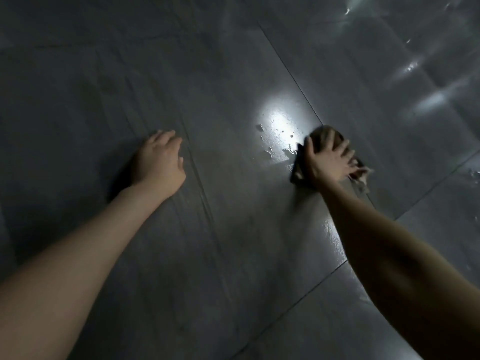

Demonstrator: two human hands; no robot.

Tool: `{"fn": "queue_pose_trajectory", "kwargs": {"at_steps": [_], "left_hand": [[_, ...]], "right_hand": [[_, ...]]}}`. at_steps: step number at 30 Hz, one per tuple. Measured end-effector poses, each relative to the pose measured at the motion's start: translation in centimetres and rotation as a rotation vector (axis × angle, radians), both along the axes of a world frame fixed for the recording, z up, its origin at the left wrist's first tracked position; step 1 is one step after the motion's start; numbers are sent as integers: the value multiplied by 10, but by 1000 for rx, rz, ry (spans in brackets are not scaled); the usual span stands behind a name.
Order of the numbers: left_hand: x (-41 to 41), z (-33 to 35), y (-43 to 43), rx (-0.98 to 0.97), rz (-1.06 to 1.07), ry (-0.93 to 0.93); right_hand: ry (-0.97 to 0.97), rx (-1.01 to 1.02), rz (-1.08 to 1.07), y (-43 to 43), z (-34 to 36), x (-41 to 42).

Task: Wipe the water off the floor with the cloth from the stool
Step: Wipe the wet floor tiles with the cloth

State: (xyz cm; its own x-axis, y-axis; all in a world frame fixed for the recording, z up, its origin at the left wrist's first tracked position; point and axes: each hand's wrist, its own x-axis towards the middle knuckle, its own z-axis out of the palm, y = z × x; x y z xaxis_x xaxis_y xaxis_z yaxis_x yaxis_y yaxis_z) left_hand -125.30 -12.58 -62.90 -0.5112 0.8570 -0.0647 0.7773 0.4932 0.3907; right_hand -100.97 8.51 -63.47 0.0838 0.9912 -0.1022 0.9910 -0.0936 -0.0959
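A single view comes from a camera on the person's head, facing forward and steeply down at the floor [228, 81], which fills the whole frame. It sits close: both forearms enter from the bottom corners and reach up to mid-frame, the left hand [158, 162] left of centre, the right hand [326, 162] right of centre. The wide lens bows the tile joints [288, 68], which cross the frame on a slant. The right hand is motion-blurred.

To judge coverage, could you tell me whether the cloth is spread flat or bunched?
Bunched: the cloth humps up in a dark lump under the right hand.
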Motion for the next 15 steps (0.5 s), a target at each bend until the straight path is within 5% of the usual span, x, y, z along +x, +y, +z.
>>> {"fn": "queue_pose_trajectory", "kwargs": {"at_steps": [5, 10, 12, 15], "left_hand": [[-19, 13, -17, 253, 221, -237], [-19, 22, -35, 186, 202, -283], [-18, 22, -34, 153, 187, -294], [-19, 18, -26, 133, 221, -283]], "right_hand": [[49, 40, 946, -111, -12, -105], [7, -27, 1614, -166, 2, 13], [-92, 11, 1543, -112, 3, 50], [-77, -16, 759, -32, 7, 33]]}}
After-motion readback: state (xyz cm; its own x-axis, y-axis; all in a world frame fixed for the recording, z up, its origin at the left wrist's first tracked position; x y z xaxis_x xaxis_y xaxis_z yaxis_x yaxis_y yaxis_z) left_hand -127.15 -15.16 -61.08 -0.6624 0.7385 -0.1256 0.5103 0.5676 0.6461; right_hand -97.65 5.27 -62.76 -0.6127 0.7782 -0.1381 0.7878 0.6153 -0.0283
